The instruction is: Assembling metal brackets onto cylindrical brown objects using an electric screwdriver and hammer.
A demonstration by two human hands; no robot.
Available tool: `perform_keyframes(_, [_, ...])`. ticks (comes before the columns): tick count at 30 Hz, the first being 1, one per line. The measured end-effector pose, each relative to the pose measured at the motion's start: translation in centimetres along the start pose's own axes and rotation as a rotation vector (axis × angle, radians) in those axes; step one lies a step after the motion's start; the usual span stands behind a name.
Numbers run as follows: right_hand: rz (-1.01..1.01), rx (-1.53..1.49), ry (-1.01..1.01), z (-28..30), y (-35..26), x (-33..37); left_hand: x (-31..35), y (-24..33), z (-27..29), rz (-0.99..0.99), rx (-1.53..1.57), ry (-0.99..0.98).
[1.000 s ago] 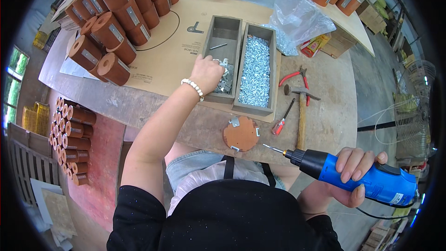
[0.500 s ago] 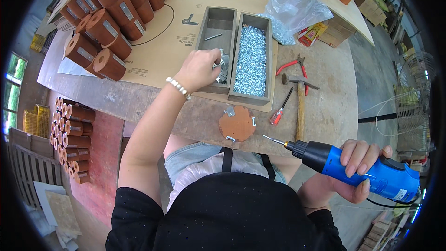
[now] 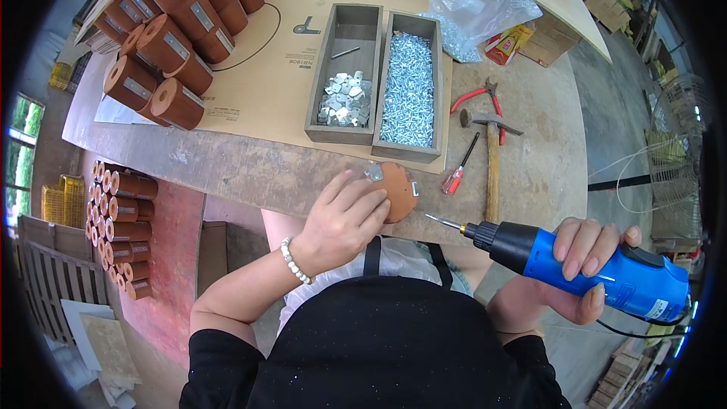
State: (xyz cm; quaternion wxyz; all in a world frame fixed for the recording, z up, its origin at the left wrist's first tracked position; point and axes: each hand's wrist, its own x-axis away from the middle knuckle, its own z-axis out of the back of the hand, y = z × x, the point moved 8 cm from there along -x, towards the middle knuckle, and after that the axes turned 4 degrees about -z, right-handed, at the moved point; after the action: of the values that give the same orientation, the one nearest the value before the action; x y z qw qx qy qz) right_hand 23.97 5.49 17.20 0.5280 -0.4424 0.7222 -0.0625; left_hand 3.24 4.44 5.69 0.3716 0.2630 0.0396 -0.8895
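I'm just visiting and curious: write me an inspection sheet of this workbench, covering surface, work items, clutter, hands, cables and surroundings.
Surface: worn table, partly covered by a cardboard sheet.
Work items: brown disc with metal pieces at its edge; tray of screws; tray of small metal plates.
Clutter: pliers, hammer and red-handled screwdriver right of the trays; clear plastic bag beyond them.
Hands: left hand at the disc's near-left edge, apparently touching; right hand grips the blue power driver, its bit pointing toward the disc.
Cables: black cable below the power driver.
Surroundings: stacked brown cylinders at far left; fan on the right.
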Motion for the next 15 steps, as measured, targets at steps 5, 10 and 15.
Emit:
perform_keyframes(5, [0.002,0.010,-0.011,-0.4,0.0,0.3,0.4,-0.9,0.1,0.132,0.213,-0.052])
perform_keyframes(10, [-0.006,0.037,0.136,0.0,0.4,0.6,0.1,-2.6,-0.1,0.012,0.252,-0.211])
perform_keyframes(15, [-0.010,0.053,0.119,-0.2,0.3,0.6,0.2,-2.9,-1.2,-0.012,0.389,-0.199])
